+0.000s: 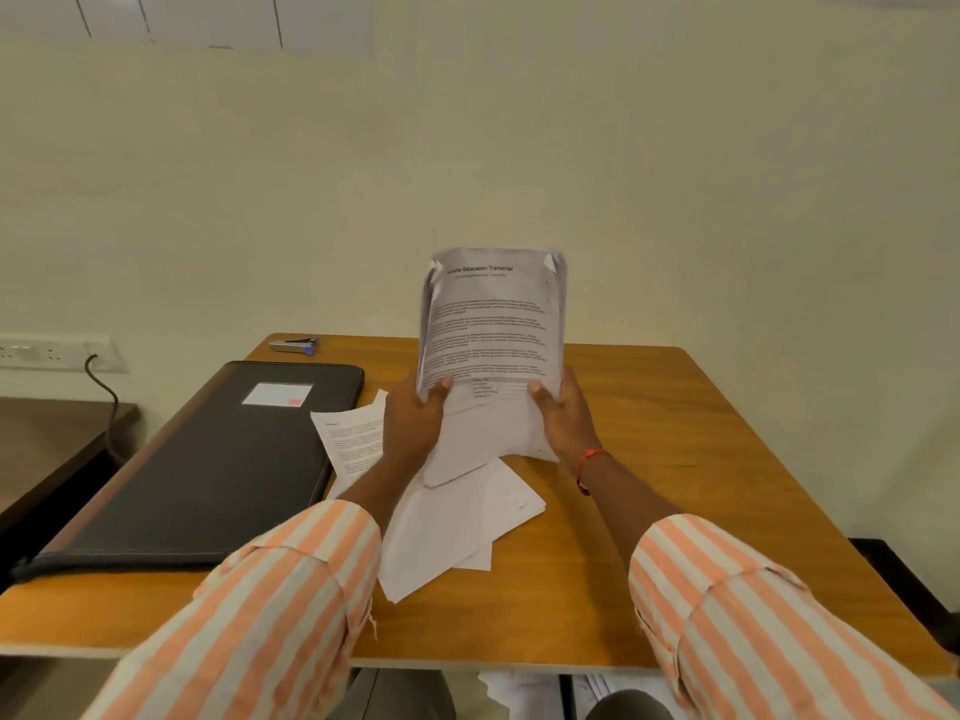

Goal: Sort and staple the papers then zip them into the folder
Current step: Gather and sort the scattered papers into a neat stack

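Paper stack gripped upright between both hands.

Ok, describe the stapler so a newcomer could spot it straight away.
Start at the wooden table and go to its far left corner, just beyond the black folder. The stapler lies there: small, silver with a blue end, unlike the flat white papers at mid-table.

A thick stack of white printed papers stands upright, its lower edge gripped by the left hand and right hand; loose white sheets lie fanned beneath; a black zip folder lies flat to their left, a silver-and-blue stapler just beyond it
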